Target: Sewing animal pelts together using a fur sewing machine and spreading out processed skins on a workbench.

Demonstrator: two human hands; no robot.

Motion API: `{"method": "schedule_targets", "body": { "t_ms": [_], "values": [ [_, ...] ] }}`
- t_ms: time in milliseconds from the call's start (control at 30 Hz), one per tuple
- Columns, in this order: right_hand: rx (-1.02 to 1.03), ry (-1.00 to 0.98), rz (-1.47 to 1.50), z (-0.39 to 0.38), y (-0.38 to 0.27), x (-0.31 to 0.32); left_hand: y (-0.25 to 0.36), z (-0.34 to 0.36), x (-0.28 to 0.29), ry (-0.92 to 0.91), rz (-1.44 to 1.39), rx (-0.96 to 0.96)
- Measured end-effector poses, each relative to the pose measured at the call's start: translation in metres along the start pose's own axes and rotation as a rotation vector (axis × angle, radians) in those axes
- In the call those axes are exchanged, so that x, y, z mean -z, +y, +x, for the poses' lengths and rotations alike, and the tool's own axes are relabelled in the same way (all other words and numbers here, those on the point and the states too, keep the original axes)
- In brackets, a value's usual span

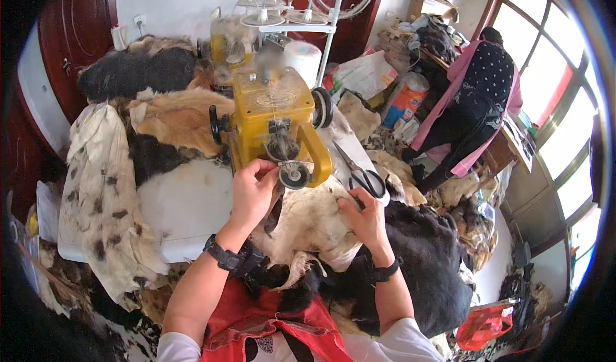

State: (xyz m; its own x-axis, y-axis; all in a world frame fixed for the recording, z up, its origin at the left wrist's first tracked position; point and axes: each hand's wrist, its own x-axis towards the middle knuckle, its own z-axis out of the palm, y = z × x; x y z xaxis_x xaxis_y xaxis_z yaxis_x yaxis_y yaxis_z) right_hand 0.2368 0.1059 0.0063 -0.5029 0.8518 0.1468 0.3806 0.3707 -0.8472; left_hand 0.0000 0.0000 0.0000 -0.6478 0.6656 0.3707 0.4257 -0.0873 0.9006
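Observation:
A yellow fur sewing machine (269, 108) stands in front of me, a round metal disc (294, 175) at its near end. My left hand (255, 185) is closed at the left of the disc, pinching the edge of a pale hide (308, 217) and a dark furry strip (274, 213). The hide spreads from the disc toward my lap. My right hand (364, 217) grips its right side, thumb on top and fingers curled, partly hidden. Just beyond that hand, black-handled scissors (367, 181) lie on the table, blades pointing away.
A spotted white pelt (106, 201) hangs over the left edge of the white table (186, 198). Tan fur (179, 118) and dark fur (138, 70) lie behind it. Black fur (417, 266) fills my right side. A person in pink (478, 86) bends over by the windows.

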Motion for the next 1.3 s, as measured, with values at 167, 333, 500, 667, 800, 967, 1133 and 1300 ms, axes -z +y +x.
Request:
{"method": "schedule_targets", "body": {
  "t_ms": [167, 333, 500, 667, 800, 967, 1133, 1300],
  "values": [
    [0.169, 0.052, -0.09, -0.001, -0.001, -0.005, 0.0, 0.002, 0.021, -0.007, -0.148, 0.067],
    [0.201, 0.113, -0.204, 0.002, -0.006, -0.014, 0.003, 0.059, 0.079, 0.237, 0.558, -0.596],
    [0.078, 0.086, -0.092, -0.031, 0.013, -0.033, -0.015, 0.086, 0.1, -0.035, 0.648, -0.586],
    [0.005, -0.026, 0.015, -0.115, 0.088, -0.075, -0.029, 0.088, 0.086, 0.088, 0.534, -0.555],
    [0.434, -0.062, -0.141, -0.133, 0.025, -0.039, 0.004, 0.033, 0.081, 0.314, 0.482, -0.633],
    [0.711, -0.53, -0.247, -0.154, -0.013, -0.038, -0.007, -0.077, 0.094, -0.221, -0.022, -0.032],
    [0.504, -0.542, -0.217, -0.135, -0.012, -0.031, -0.035, -0.208, 0.16, 0.152, -0.147, 0.109],
    [0.809, -0.399, -0.096, -0.099, -0.02, -0.109, -0.075, -0.309, 0.193, 0.067, 0.249, 0.469]
  ]
}}
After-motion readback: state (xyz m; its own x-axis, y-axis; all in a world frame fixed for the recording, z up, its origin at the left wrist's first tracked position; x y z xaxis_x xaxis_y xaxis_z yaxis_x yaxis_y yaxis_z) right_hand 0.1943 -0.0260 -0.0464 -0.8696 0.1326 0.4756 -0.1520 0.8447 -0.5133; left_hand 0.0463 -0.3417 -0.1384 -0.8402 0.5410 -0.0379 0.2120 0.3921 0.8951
